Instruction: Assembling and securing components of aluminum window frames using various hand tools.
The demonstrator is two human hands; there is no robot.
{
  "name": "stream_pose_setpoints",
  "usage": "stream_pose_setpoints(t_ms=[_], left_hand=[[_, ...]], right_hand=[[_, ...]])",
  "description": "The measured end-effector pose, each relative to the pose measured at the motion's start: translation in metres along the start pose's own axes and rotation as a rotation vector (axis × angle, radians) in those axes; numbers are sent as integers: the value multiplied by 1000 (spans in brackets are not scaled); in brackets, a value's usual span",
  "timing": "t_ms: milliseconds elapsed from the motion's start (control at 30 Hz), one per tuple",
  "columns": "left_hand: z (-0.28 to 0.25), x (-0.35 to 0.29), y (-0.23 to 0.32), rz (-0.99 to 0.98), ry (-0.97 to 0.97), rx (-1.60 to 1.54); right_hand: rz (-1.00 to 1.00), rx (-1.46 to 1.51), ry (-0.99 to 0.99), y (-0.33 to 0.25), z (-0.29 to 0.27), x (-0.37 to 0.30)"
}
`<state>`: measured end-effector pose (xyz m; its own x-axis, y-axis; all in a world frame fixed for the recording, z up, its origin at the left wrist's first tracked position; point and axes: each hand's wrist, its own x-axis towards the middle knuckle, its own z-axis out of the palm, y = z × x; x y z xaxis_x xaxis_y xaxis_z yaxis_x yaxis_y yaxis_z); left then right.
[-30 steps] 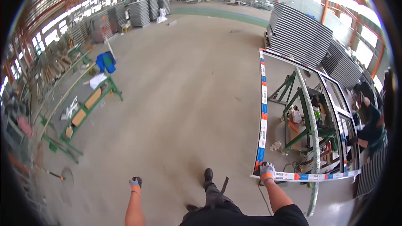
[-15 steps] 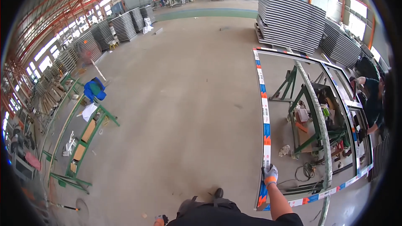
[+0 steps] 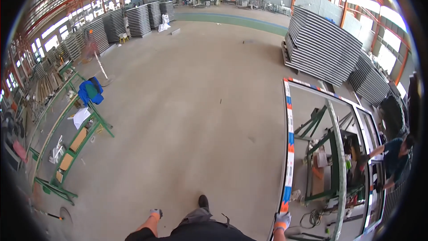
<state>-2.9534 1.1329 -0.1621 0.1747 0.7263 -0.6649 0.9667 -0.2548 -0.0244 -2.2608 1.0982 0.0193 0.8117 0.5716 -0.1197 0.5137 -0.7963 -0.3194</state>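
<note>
Head view. The window frame (image 3: 289, 160) is on the person's right, on the near side of the work area, and spans an open green stand (image 3: 332, 160). Its left side member carries red, white and blue tape; its near end runs toward the lower edge of the view.

Right hand (image 3: 282, 221): gloved in grey with an orange cuff. It is in contact with the left side member near its lower visible end. The fingers are bent across this member and hold it.

Left hand (image 3: 156, 213): gloved in the same pattern. It is over the floor (image 3: 200, 107), well apart from the frame. The opening of its fingers cannot be determined at this scale.

Beneath the frame, a long pale pole (image 3: 341, 169) runs lengthwise, and a coiled cable (image 3: 312, 216) lies near the right hand. A co-worker (image 3: 394, 156) stands at the far right side of the frame, arms extended toward it. Beyond the frame is a stack of grey panels (image 3: 318, 47). On the left, a green rack (image 3: 96, 118) carries blue cloth (image 3: 90, 91) at its far end.
</note>
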Motion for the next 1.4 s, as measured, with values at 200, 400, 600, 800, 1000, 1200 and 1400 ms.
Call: stream_pose_setpoints(t_ms=[200,400,600,800,1000,1200,1400], left_hand=[[-230,254,65,-210,312,-647],[-476,410,167,153,222,-1323],[-519,493,231,181,218,-1009],[-497,520,210,-223,-362,-1248],[-557,545,251,-330,-314,-993],[-629,664,309,-53,-119,-1165],[-733,792,410,382,-154,-955]], right_hand=[[195,-172,-87,-66,-8,34],[140,-72,43,-136,-3,138],[301,-103,-117,-174,-21,219],[276,-26,-213,-183,-24,300],[168,-41,-299,-203,-29,370],[260,-130,-310,-232,-10,401],[382,-242,-339,-310,0,428]])
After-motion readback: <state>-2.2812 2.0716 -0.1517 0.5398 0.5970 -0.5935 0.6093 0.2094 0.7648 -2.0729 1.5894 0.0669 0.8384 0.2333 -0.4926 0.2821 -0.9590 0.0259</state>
